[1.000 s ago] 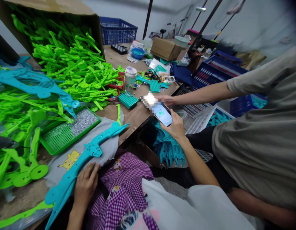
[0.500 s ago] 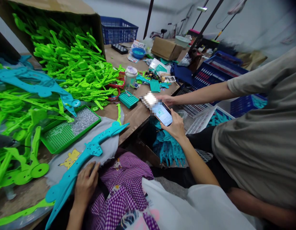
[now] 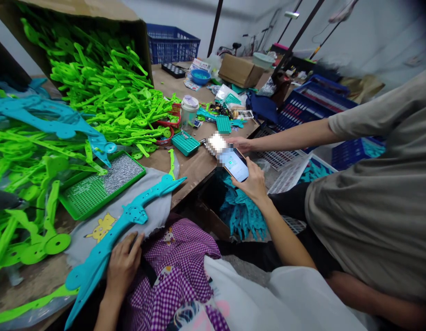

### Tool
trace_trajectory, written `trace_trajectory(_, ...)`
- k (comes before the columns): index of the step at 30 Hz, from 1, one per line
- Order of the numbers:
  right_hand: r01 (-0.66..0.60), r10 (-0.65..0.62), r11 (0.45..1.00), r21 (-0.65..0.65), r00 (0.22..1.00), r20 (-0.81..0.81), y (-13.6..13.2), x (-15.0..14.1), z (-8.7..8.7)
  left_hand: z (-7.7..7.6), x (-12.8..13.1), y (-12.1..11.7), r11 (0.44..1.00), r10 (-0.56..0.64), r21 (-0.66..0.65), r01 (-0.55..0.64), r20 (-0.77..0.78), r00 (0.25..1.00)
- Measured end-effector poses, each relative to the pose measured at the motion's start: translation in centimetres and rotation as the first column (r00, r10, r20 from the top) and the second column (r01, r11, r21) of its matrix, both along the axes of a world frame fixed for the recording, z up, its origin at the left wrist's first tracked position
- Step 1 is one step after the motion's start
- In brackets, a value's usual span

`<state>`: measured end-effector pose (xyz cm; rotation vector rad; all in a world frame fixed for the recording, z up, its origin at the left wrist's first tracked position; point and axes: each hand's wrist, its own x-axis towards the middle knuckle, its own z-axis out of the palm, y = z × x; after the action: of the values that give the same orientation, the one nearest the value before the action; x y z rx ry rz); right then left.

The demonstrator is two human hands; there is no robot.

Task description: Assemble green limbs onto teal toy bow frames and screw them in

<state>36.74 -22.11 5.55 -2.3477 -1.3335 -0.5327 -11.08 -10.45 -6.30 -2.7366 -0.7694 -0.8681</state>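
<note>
My left hand (image 3: pixel 125 259) lies at the table's near edge, fingers loosely stretched, beside a long turquoise plastic part (image 3: pixel 109 239). It seems to touch that part's edge without gripping it. The part rests across a grey cloth (image 3: pixel 130 197) with a yellow cartoon figure. Off to the right, my right hand (image 3: pixel 252 181) is closed around a smartphone (image 3: pixel 238 168) with a lit screen. The phone's far end is blurred out. A co-worker's hand (image 3: pixel 241 144) is close beside the phone's far side; whether it touches cannot be made out.
Bright green plastic parts (image 3: pixel 109 92) spill from a cardboard box at the left. A green tray (image 3: pixel 78 202) holds small metal pieces. A lidded cup (image 3: pixel 189 110) and a teal tray (image 3: pixel 185 143) stand farther back. A co-worker in grey (image 3: pixel 371 197) is at the right, near crates.
The view has shifted very slightly. Both my hands, the phone and the co-worker's hand stay essentially where they were.
</note>
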Motion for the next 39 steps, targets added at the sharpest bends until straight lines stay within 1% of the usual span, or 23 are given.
trace_trajectory(5,-0.001,0.001,1.0,0.001,1.0,-0.002,0.1,0.0,-0.1,-0.1,-0.1,0.0,1.0,-0.007,-0.029,0.007,0.016,1.0)
trace_trajectory(12,-0.012,0.012,1.0,0.015,0.999,-0.031,0.4,-0.1,-0.1,-1.2,-0.6,0.3,0.995,-0.003,-0.1,0.008,0.05,0.999)
trace_trajectory(14,-0.016,0.018,0.999,0.035,0.999,-0.045,0.6,-0.3,-0.2,-1.3,-0.8,0.1,0.991,0.0,-0.134,0.008,0.061,0.998)
trace_trajectory(16,-0.031,0.035,0.997,0.071,0.997,-0.065,1.0,-0.6,-0.5,-0.7,-0.5,-0.5,0.983,-0.001,-0.182,0.024,0.122,0.992)
trace_trajectory(18,-0.047,0.059,0.992,0.117,0.993,-0.101,1.7,-1.2,-0.9,0.6,0.7,-1.3,0.962,-0.013,-0.263,0.078,0.239,0.971)
trace_trajectory(19,-0.055,0.073,0.988,0.142,0.989,-0.127,2.3,-1.6,-1.2,1.5,1.9,-1.7,0.938,-0.02,-0.323,0.123,0.304,0.952)
trace_trajectory(20,-0.065,0.092,0.984,0.168,0.983,-0.158,2.9,-2.0,-1.6,2.6,3.4,-2.1,0.901,-0.022,-0.395,0.179,0.37,0.929)
trace_trajectory(21,-0.075,0.113,0.978,0.196,0.975,-0.193,3.7,-2.5,-1.9,3.7,5.4,-2.2,0.841,-0.018,-0.482,0.243,0.425,0.905)
trace_trajectory(22,-0.085,0.137,0.971,0.225,0.963,-0.23,4.5,-3.1,-2.3,4.8,7.8,-2.1,0.751,0.004,-0.585,0.306,0.467,0.884)
trace_trajectory(23,-0.093,0.163,0.963,0.255,0.95,-0.268,5.4,-3.6,-2.7,5.8,10.4,-1.8,0.633,0.045,-0.677,0.374,0.515,0.856)
trace_trajectory(24,-0.099,0.187,0.954,0.283,0.934,-0.305,6.4,-4.2,-3.1,6.8,13.3,-1.2,0.497,0.106,-0.735,0.461,0.579,0.808)
trace_trajectory(25,-0.103,0.21,0.946,0.309,0.918,-0.337,7.3,-4.7,-3.5,7.5,16.2,-0.4,0.344,0.19,-0.754,0.559,0.639,0.745)
trace_trajectory(26,-0.108,0.232,0.938,0.331,0.901,-0.365,8.3,-5.2,-3.9,8.2,19.0,0.7,0.196,0.291,-0.74,0.643,0.67,0.683)
trace_trajectory(27,-0.113,0.254,0.93,0.35,0.886,-0.388,9.1,-5.7,-4.2,8.6,21.6,1.8,0.074,0.414,-0.703,0.707,0.667,0.619)
trace_trajectory(28,-0.121,0.275,0.923,0.366,0.872,-0.405,9.9,-6.1,-4.5,9.0,23.8,2.9,-0.032,0.529,-0.662,0.749,0.624,0.575)
trace_trajectory(29,-0.13,0.294,0.916,0.38,0.86,-0.416,10.5,-6.5,-4.7,9.3,25.7,4.0,-0.122,0.606,-0.615,0.779,0.575,0.549)
trace_trajectory(30,-0.14,0.312,0.911,0.389,0.85,-0.425,11.1,-6.9,-4.8,9.5,27.1,5.0,-0.178,0.657,-0.561,0.809,0.544,0.522)
trace_trajectory(31,-0.149,0.326,0.907,0.395,0.841,-0.431,11.6,-7.2,-5.0,9.7,28.1,5.8,-0.217,0.696,-0.516,0.829,0.513,0.502)
trace_trajectory(32,-0.156,0.337,0.903,0.4,0.834,-0.436,12.1,-7.6,-5.1,9.9,28.9,6.5,-0.242,0.724,-0.479,0.844,0.49,0.486)
trace_trajectory(33,-0.161,0.345,0.901,0.403,0.83,-0.439,12.5,-7.9,-5.2,10.0,29.3,7.1,-0.254,0.744,-0.451,0.856,0.474,0.471)
trace_trajectory(36,-0.15,0.339,0.902,0.405,0.827,-0.448,13.4,-8.8,-5.4,10.3,29.9,8.3,-0.261,0.777,-0.401,0.878,0.453,0.438)
trace_trajectory(39,-0.122,0.305,0.919,0.374,0.821,-0.482,14.0,-9.3,-5.2,10.2,30.0,9.2,-0.241,0.803,-0.376,0.895,0.441,0.401)
